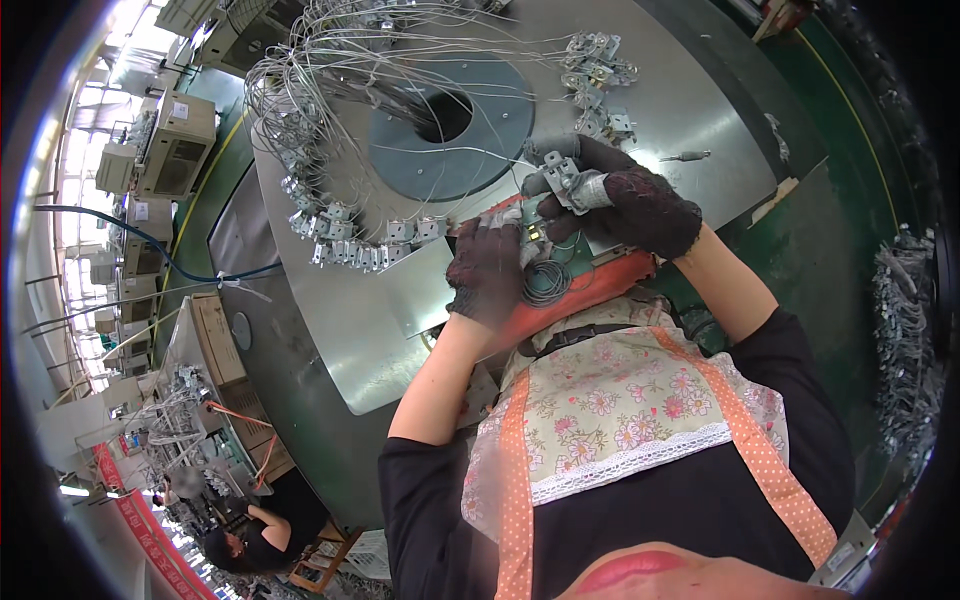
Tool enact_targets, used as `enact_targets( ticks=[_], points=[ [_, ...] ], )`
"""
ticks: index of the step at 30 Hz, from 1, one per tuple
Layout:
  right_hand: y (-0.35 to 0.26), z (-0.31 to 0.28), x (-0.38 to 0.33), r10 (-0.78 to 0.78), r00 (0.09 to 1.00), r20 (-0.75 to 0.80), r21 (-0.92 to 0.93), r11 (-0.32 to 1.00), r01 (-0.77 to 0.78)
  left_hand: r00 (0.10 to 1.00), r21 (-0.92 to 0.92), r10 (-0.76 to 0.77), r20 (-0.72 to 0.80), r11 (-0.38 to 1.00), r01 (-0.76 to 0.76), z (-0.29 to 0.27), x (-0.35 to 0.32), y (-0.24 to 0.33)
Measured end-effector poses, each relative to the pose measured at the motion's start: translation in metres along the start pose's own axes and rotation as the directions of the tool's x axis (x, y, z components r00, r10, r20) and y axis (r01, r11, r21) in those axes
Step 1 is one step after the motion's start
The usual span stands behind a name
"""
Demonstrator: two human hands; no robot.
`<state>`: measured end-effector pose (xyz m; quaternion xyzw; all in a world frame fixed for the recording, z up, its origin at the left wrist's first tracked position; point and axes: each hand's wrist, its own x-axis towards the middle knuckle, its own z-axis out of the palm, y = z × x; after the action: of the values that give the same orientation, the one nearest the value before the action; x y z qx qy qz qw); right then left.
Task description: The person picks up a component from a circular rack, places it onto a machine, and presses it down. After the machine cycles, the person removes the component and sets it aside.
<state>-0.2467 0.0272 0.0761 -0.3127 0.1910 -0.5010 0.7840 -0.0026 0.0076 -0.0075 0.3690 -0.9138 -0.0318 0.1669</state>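
Observation:
Both my hands wear dark knit gloves with pale wrapping on several fingertips. My right hand (645, 208) pinches a small silvery metal bracket (567, 182) with holes, raised over the near edge of the table. To its left, my left hand (487, 262) has its fingers bent together at a small metal piece with a yellow spot (534, 233); what its fingertips grip is partly hidden. Beside the left hand lies a coil of thin grey wire (548, 285), on a green surface edged by a red padded strip (585, 290) against my apron.
The metal table (355, 350) carries a blue-grey disc (400, 165) with a dark centre hole. Thin wires (370, 75) spread to many brackets (345, 240) on the left and more brackets (597, 80) at right. A slim tool (685, 156) lies farther right. Another person (265, 530) sits lower left.

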Motion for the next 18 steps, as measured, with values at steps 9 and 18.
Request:
enact_targets(
  ticks=[9, 18],
  points=[
    [0.008, -0.001, -0.005, -0.012, 0.999, -0.045, -0.284, 0.959, -0.001, 0.993, 0.008, -0.064, 0.096, 0.998, 0.064, -0.002, 0.004, 0.0],
    [0.018, -0.007, -0.004, -0.061, 0.998, -0.003, -0.193, 0.979, 0.06, 0.995, 0.024, -0.061, 0.078, 0.998, 0.059, -0.004, 0.005, 0.003]
  ],
)
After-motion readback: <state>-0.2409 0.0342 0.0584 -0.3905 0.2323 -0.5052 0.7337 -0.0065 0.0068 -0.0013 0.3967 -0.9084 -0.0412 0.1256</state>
